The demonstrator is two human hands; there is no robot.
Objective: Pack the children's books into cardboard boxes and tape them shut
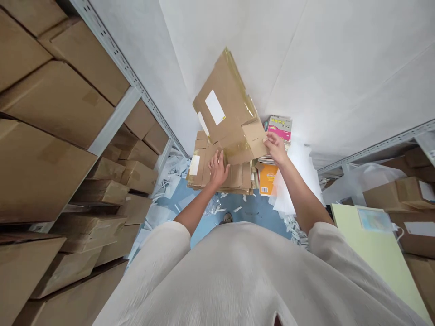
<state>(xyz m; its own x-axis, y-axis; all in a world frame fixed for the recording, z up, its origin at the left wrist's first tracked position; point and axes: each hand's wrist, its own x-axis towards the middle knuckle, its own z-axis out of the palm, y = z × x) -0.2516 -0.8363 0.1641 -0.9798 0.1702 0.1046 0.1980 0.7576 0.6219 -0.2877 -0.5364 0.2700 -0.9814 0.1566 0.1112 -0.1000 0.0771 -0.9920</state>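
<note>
A flattened cardboard box (224, 122) stands tilted up in front of me, with a white label and strips of brown tape along its edges. At its right corner, my right hand (276, 147) pinches a small flap. My left hand (218, 170) lies with fingers spread against the lower part of the cardboard, gripping nothing. Beneath it is a stack of flattened cardboard (243, 179), partly covered by the tilted sheet and my left hand.
A pile of books (280, 124) and an orange book (268, 179) sit right of the stack. Shelves of cardboard boxes (57, 99) line the left. Paper scraps (166, 176) litter the blue floor (204, 226). At right are a pale green board (377, 258) and more boxes (387, 194).
</note>
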